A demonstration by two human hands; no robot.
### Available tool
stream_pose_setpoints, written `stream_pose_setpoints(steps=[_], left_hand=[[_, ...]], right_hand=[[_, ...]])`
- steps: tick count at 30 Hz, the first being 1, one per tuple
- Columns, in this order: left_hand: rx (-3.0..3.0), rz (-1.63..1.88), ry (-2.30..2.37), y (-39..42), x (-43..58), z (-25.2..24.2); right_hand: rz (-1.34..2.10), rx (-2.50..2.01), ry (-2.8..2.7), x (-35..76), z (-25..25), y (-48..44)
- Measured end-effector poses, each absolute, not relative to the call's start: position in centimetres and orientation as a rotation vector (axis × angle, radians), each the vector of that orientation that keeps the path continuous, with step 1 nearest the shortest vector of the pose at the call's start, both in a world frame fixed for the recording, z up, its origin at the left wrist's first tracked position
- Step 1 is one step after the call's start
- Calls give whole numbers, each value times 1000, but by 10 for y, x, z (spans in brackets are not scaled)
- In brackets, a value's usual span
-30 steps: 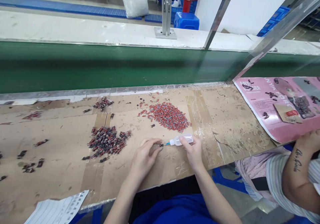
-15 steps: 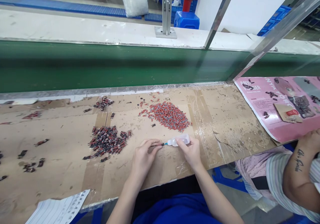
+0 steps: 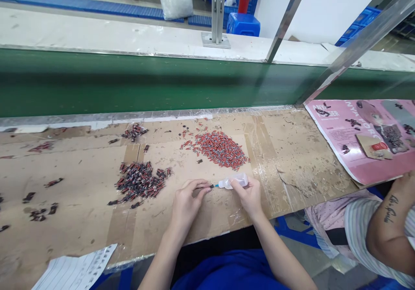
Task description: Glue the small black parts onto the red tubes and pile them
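My right hand [image 3: 248, 195] grips a small clear squeeze bottle [image 3: 234, 180] with a blue nozzle that points left. The nozzle tip meets a tiny dark part [image 3: 209, 186] pinched in the fingers of my left hand [image 3: 187, 199]. Both hands rest on a cardboard-covered bench [image 3: 81, 203]. A heap of small red parts [image 3: 220, 148] lies just beyond the bottle. A heap of darker red-and-black parts [image 3: 139, 183] lies left of my left hand.
A green conveyor belt [image 3: 129, 82] runs behind the bench. Loose dark parts [image 3: 39, 212] are scattered at the left, and a printed sheet [image 3: 74, 270] lies at the near edge. At the right, another person's tattooed arm [image 3: 385, 225] rests by a pink poster [image 3: 363, 138].
The bottle and my right hand have slid slightly left, bringing the nozzle closer against the part in my left hand. The view has shifted a little.
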State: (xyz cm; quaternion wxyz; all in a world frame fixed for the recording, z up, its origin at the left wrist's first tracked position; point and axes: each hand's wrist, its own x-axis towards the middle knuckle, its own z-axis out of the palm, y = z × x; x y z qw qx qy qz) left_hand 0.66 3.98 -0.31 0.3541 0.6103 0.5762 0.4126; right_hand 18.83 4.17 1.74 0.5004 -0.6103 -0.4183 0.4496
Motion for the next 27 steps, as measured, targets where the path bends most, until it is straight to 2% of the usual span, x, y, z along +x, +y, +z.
stream_pose_setpoints(steps=[13,17,22,27], left_hand=[[1832,1038,1464,40,7,-12],[1959,1005,1508,39,8,-12],[1975,1014,1544,37,11,-12],[1748,1105,1559,33,14,-9]], right_hand=[[1051,-1551,-940,214,23,35],[832,-1853,-1091,238,31,26],[187,-2165,-1390,253,45,43],[354,-2201,-1667,248,46,88]])
